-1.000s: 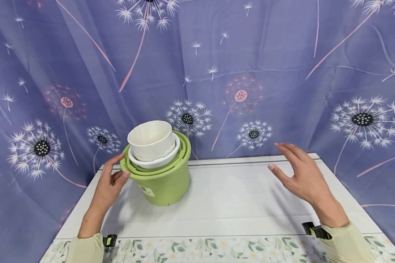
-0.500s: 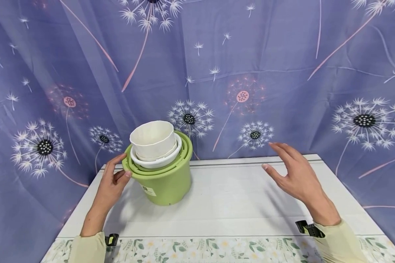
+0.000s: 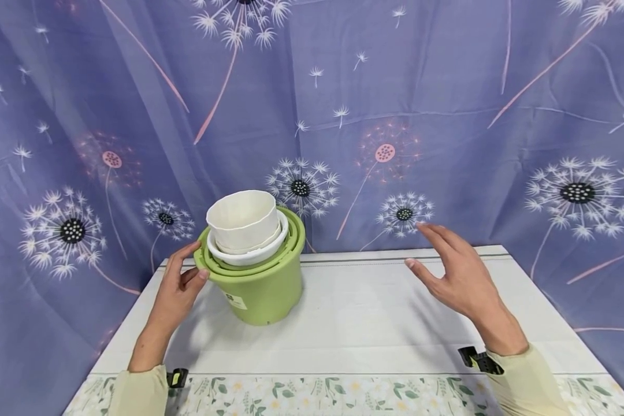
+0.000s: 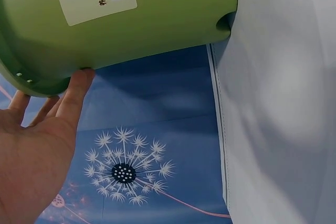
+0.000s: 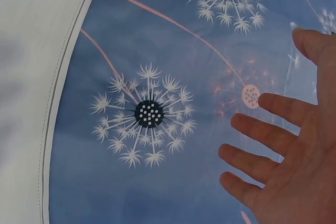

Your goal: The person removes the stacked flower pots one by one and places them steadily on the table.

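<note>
A stack of nested flower pots stands on the left of the table. The large green flower pot (image 3: 260, 294) is outermost, with a label on its wall. Inside its rim sit another green rim, a white round pot (image 3: 249, 256) and, on top, a cream faceted pot (image 3: 243, 219). My left hand (image 3: 173, 294) touches the left side of the green rim, thumb towards the front; in the left wrist view its thumb (image 4: 76, 95) lies against the outer wall. My right hand (image 3: 460, 277) is raised over the table's right side, fingers spread, holding nothing.
A white table cover (image 3: 359, 312) with a leafy floral front strip (image 3: 301, 396) lies under the pots. Behind and at both sides hangs a purple dandelion-print curtain (image 3: 343, 75). The stack stands close to the back edge.
My right hand has moved left, towards the middle of the table. My left hand stays at the green flower pot's rim, and the stack stays put; the view shifts slightly.
</note>
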`<state>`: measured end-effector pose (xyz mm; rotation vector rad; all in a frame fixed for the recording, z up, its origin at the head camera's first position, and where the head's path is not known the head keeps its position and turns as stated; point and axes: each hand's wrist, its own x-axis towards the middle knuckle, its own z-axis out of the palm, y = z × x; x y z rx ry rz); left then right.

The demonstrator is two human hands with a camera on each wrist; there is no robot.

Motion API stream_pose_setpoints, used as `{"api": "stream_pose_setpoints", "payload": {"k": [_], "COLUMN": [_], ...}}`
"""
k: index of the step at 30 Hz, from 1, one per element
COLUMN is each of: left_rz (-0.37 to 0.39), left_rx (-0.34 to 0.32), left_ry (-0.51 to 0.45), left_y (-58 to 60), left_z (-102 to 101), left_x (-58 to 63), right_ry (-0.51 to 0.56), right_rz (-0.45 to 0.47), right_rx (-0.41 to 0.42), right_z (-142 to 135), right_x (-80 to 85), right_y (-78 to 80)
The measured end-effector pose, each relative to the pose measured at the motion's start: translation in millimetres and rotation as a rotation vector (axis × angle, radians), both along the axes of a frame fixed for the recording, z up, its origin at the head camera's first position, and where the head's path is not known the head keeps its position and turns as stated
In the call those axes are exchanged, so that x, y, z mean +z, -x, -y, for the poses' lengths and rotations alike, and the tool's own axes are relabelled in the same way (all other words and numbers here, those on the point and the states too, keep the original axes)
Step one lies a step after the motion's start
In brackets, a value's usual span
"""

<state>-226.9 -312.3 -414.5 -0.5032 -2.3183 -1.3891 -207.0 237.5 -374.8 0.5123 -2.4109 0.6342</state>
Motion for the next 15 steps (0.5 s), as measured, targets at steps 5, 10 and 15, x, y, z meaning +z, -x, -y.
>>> {"api": "stream_pose_setpoints", "payload": {"k": [5,10,15], "left_rz": [-0.006,0.001,0.006], "left_rx": [-0.015,-0.024,-0.025], "left_ry": [-0.013,-0.024,-0.021], "left_y": [1.1,1.0,1.9], "left_z": [2.1,2.6,2.2], "left_x": [-1.9,-2.5,-1.7], "right_ry": [0.003,0.004,0.008], "right_rz": [-0.018,-0.029,-0.021], "right_rx": [0.016,0.027,0.031], "right_z": [5.4,11.0,16.4], "right_x": [0.1,2.1,4.4], "right_y": [0.8,2.6,4.2]}}
